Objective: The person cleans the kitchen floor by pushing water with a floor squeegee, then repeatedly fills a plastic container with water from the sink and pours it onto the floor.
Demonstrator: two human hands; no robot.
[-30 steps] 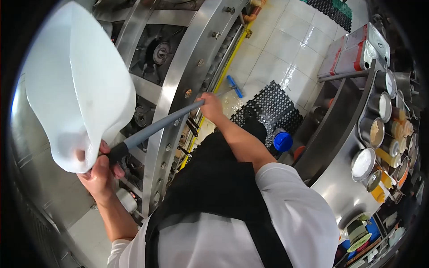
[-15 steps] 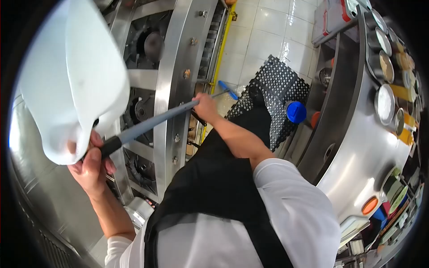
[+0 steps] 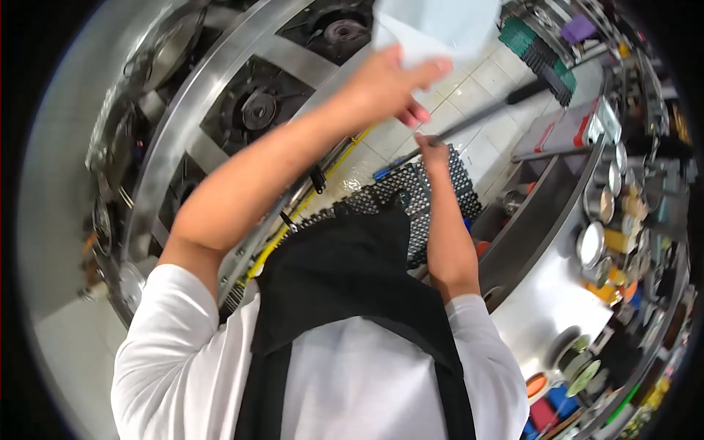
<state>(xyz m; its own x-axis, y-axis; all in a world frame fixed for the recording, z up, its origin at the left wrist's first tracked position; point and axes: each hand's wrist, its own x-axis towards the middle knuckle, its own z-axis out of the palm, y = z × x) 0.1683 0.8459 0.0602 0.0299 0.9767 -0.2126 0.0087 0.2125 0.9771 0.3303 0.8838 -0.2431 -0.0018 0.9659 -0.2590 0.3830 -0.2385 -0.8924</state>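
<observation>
My left hand (image 3: 389, 86) is raised over the stove front, closed on the lower edge of a white plastic container (image 3: 440, 29). Motion blurs both, and the container runs out of the top of the view. My right hand (image 3: 434, 152) grips the grey pole of a squeegee (image 3: 484, 115), which slants from a black grip at upper right down to a blue head (image 3: 380, 174) on the tiled floor. The head lies beside a black perforated rubber mat (image 3: 419, 213).
Gas burners (image 3: 258, 110) line the steel stove to the left, with a yellow pipe (image 3: 275, 242) along its front. A steel counter (image 3: 557, 293) on the right bears bowls and tubs. A red-and-white box (image 3: 561, 132) and a green mat (image 3: 529, 50) are farther off.
My left hand has let go of the pole and swung right and up with the white container. The pole, in my right hand, now leans toward the upper right. My view has turned.
</observation>
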